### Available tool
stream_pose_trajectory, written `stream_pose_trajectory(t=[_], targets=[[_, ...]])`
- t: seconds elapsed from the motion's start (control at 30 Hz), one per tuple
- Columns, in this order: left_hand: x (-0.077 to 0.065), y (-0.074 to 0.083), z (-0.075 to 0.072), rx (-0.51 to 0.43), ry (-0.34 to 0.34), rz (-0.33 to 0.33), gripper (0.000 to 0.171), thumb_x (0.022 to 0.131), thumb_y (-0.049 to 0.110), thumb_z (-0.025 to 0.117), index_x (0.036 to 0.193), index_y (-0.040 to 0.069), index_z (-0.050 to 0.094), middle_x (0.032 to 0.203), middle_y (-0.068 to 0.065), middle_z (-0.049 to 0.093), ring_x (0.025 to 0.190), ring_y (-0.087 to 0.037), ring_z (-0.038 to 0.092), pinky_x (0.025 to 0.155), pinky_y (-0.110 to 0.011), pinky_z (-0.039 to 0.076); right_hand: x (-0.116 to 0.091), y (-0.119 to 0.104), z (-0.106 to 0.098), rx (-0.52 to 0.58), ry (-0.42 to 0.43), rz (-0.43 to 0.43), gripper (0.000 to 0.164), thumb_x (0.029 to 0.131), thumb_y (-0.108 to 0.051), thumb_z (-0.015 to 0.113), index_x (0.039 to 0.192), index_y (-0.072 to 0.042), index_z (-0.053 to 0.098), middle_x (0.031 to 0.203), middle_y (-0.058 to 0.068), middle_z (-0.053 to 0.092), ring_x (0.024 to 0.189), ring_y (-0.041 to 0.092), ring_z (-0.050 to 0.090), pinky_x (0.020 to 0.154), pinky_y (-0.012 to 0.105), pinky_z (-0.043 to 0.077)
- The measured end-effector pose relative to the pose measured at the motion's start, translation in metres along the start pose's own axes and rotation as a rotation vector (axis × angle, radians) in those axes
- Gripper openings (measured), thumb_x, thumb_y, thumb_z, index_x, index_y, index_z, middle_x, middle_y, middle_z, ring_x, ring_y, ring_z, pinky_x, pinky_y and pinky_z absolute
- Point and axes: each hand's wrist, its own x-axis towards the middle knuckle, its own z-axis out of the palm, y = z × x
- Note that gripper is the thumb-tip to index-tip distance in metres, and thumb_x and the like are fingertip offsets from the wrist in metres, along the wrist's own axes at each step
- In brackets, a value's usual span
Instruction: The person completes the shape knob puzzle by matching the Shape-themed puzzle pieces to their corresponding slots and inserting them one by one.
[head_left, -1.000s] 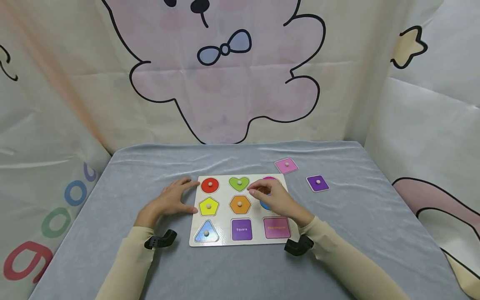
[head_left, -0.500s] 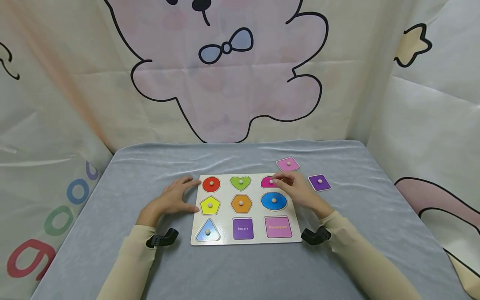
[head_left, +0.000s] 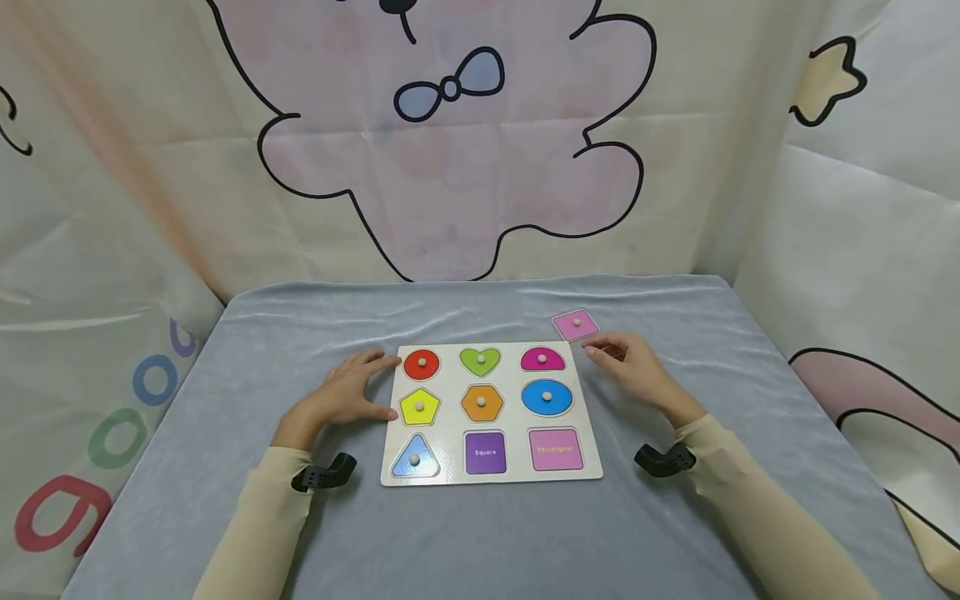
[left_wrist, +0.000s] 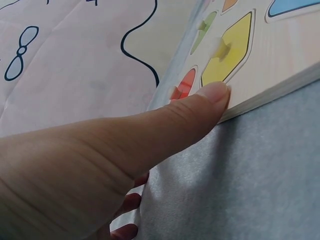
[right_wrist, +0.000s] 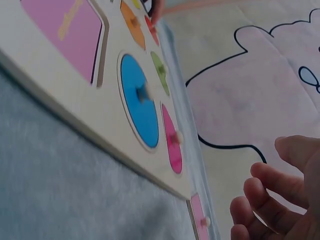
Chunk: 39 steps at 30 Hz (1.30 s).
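Observation:
A white shape-puzzle board (head_left: 452, 454) lies on the grey cloth, with knobbed shapes in its slots. Two slots at its near edge hold no piece: the purple Square slot (head_left: 485, 463) and the pink Rectangular slot (head_left: 555, 462). My left hand (head_left: 337, 396) spreads along the board's left edge; its thumb (left_wrist: 215, 95) rests on the surface by the yellow pentagon (left_wrist: 232, 47). My right hand (head_left: 633, 371) hovers right of the board, fingers loosely bent, nothing between them in the right wrist view. It hides the spot where the purple square piece lay. A loose pink rectangle piece (head_left: 566, 331) lies beyond the board's far right corner.
The grey cloth (head_left: 487, 542) covers the table. Printed curtains (head_left: 450, 183) hang behind it and along both sides. Black wrist straps (head_left: 326, 473) sit on both forearms.
My right hand has moved right, from above the board to beyond its right edge, uncovering the magenta half-circle and blue oval. The purple square piece is now out of sight. The left hand stays put.

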Motion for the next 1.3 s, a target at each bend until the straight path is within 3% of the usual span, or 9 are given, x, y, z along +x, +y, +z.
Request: stream_pose_trajectory(t=[0.13, 0.27, 0.33, 0.63, 0.73, 0.87, 0.93, 1.03, 1.3], targets=[[0.0, -0.001, -0.001, 0.004, -0.003, -0.004, 0.094, 0.074, 0.048, 0.086, 0.154, 0.024, 0.043, 0.163, -0.02, 0.03, 0.149, -0.046, 0.025, 0.117, -0.074, 0.02, -0.002, 0.008, -0.01, -0.03, 0.012, -0.021, 0.028, 0.101, -0.013, 0.061, 0.119, 0.006, 0.069, 0.11, 0.024, 0.073, 0.082, 0.011, 0.065, 0.069, 0.019, 0.051], [0.0, 0.0, -0.001, 0.002, -0.005, -0.007, 0.094, 0.074, 0.048, 0.086, 0.154, 0.025, 0.042, 0.163, -0.02, 0.03, 0.15, -0.045, 0.025, 0.117, -0.074, 0.02, -0.005, 0.019, -0.02, -0.029, 0.025, -0.02, 0.026, 0.1, -0.01, 0.061, 0.117, 0.008, 0.069, 0.086, 0.016, 0.07, 0.068, 0.006, 0.058, 0.058, 0.021, 0.05], [0.0, 0.0, -0.001, 0.001, -0.007, -0.004, 0.094, 0.074, 0.049, 0.085, 0.154, 0.025, 0.042, 0.163, -0.02, 0.03, 0.15, -0.046, 0.025, 0.116, -0.074, 0.02, -0.006, 0.023, -0.025, -0.02, 0.029, -0.011, 0.026, 0.1, -0.01, 0.061, 0.116, 0.009, 0.069, 0.083, 0.011, 0.068, 0.065, 0.006, 0.058, 0.056, 0.022, 0.05], [0.0, 0.0, -0.001, 0.002, 0.01, 0.013, 0.092, 0.075, 0.048, 0.085, 0.153, 0.023, 0.043, 0.162, -0.02, 0.032, 0.148, -0.046, 0.027, 0.115, -0.074, 0.022, -0.01, 0.048, -0.041, -0.017, 0.066, 0.004, 0.025, 0.098, -0.007, 0.063, 0.115, 0.011, 0.068, 0.105, 0.029, 0.072, 0.078, -0.003, 0.065, 0.068, 0.012, 0.051], [0.0, -0.001, -0.001, -0.002, 0.008, 0.016, 0.092, 0.075, 0.047, 0.086, 0.153, 0.023, 0.044, 0.162, -0.02, 0.032, 0.149, -0.046, 0.027, 0.116, -0.074, 0.021, -0.011, 0.055, -0.046, -0.021, 0.068, 0.013, 0.025, 0.097, -0.008, 0.064, 0.114, 0.01, 0.069, 0.101, 0.021, 0.074, 0.076, -0.001, 0.065, 0.066, 0.012, 0.05], [0.0, -0.002, -0.001, -0.008, 0.007, 0.023, 0.092, 0.075, 0.048, 0.085, 0.153, 0.023, 0.044, 0.162, -0.021, 0.031, 0.149, -0.046, 0.026, 0.115, -0.074, 0.021, -0.013, 0.065, -0.052, -0.036, 0.057, 0.011, 0.023, 0.096, -0.008, 0.067, 0.111, 0.009, 0.07, 0.091, -0.003, 0.073, 0.071, 0.003, 0.064, 0.062, 0.015, 0.049], [0.0, -0.002, -0.002, -0.009, 0.006, 0.022, 0.092, 0.075, 0.048, 0.085, 0.153, 0.023, 0.044, 0.162, -0.021, 0.031, 0.148, -0.046, 0.026, 0.115, -0.074, 0.021, -0.014, 0.07, -0.054, -0.042, 0.053, 0.006, 0.023, 0.094, -0.007, 0.069, 0.111, 0.009, 0.07, 0.087, -0.009, 0.07, 0.068, 0.003, 0.061, 0.059, 0.017, 0.047], [-0.001, -0.002, -0.003, -0.005, 0.006, 0.018, 0.093, 0.075, 0.048, 0.086, 0.153, 0.023, 0.043, 0.162, -0.021, 0.031, 0.148, -0.047, 0.026, 0.115, -0.075, 0.021, -0.014, 0.072, -0.056, -0.043, 0.05, 0.008, 0.023, 0.092, -0.003, 0.07, 0.11, 0.012, 0.069, 0.081, -0.006, 0.068, 0.064, 0.001, 0.056, 0.052, 0.019, 0.043], [0.001, -0.002, -0.002, 0.003, 0.002, 0.008, 0.092, 0.075, 0.05, 0.085, 0.153, 0.024, 0.043, 0.162, -0.02, 0.031, 0.149, -0.046, 0.026, 0.116, -0.074, 0.021, -0.011, 0.085, -0.067, -0.001, -0.006, 0.066, 0.029, 0.093, -0.005, 0.071, 0.116, 0.013, 0.068, 0.088, -0.011, 0.073, 0.072, -0.003, 0.059, 0.061, 0.016, 0.047]])
